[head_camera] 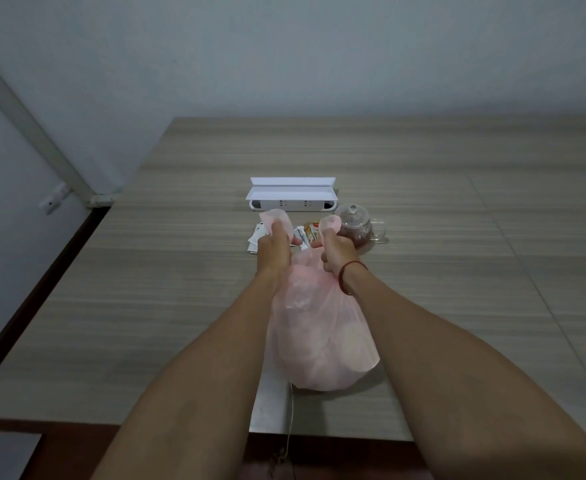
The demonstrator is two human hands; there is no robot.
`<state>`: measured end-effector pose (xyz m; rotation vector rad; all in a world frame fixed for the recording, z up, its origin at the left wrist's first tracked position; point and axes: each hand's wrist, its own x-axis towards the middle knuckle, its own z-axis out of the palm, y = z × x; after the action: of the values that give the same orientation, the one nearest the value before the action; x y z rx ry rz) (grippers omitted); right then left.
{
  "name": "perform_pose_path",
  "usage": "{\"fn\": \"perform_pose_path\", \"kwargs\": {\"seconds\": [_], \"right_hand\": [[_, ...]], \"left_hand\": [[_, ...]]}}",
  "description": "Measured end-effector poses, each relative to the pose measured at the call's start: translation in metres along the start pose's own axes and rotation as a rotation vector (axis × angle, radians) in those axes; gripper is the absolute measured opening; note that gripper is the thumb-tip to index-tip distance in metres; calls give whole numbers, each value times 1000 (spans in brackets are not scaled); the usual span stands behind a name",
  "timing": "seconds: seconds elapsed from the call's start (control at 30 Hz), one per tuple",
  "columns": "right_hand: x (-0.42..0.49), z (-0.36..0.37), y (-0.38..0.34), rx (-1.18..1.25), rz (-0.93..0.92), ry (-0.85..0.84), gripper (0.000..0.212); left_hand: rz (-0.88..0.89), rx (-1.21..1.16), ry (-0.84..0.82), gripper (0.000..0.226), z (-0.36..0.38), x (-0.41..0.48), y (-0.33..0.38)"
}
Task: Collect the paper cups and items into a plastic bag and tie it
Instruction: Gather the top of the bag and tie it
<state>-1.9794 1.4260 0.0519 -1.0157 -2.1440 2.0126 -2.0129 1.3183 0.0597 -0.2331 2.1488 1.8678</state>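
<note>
A pale pink plastic bag (319, 341) stands full and bulging on the wooden table (146, 306) near its front edge. Pale rounded shapes show faintly through the plastic; I cannot tell what they are. My left hand (273, 249) grips the bag's left handle, whose end sticks up above the fist. My right hand (336, 252), with a red string on the wrist, grips the right handle the same way. The two handles are held apart above the bag's mouth. Several small sachets (307, 235) lie on the table just beyond my hands.
A white power strip box (293, 197) with its lid raised stands behind the sachets. A glass teapot (359, 228) with dark tea sits to the right of my right hand. White paper packets (255, 242) lie left of my left hand. A thin cord (290, 417) hangs over the front edge.
</note>
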Motion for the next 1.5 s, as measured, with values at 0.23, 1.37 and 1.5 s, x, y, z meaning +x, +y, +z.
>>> {"fn": "perform_pose_path", "kwargs": {"seconds": [0.23, 1.37, 1.5], "right_hand": [[-1, 7, 3, -77, -45, -23, 36], [-27, 5, -3, -69, 33, -66, 57], [-17, 2, -2, -162, 36, 11, 58]], "left_hand": [[111, 59, -8, 31, -1, -6, -9], [-297, -308, -374, 32, -2, -11, -9], [-348, -445, -452, 34, -3, -20, -16]]}}
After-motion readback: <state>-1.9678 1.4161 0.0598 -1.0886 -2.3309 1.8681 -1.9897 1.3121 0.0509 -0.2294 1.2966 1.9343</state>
